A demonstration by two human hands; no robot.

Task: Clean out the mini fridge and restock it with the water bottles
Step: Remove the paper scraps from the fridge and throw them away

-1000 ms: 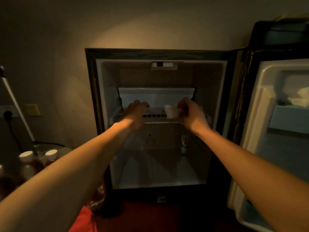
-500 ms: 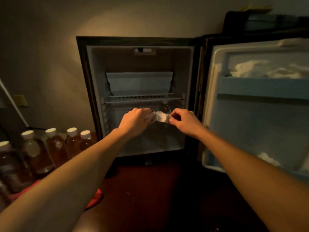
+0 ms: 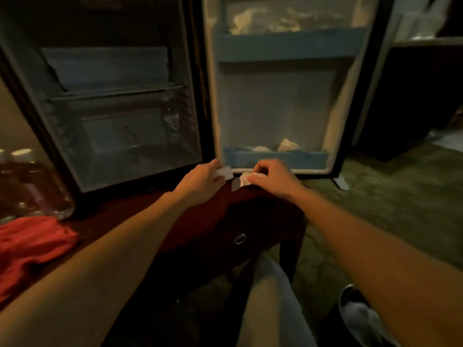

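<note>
The mini fridge (image 3: 30,101) stands open on a dark red cabinet top (image 3: 205,221), its wire shelf (image 3: 115,92) bare. My left hand (image 3: 200,182) and my right hand (image 3: 273,179) are low in front of the fridge, each pinching part of a small white crumpled wrapper (image 3: 236,181) just above the cabinet's edge. The open door (image 3: 275,96) holds crumpled white paper in its top shelf (image 3: 265,21) and more in its bottom shelf (image 3: 288,146). Capped bottles (image 3: 27,184) of brownish liquid stand at the left.
A red cloth (image 3: 32,244) lies on the cabinet top at the left. Green patterned carpet (image 3: 400,196) spreads to the right. My leg (image 3: 270,296) and a shoe (image 3: 360,311) show below. A dark piece of furniture (image 3: 413,96) stands beyond the door.
Both hands came out of the fridge interior with the white wrapper and dropped down to the cabinet's front edge. My view tilted down and right.
</note>
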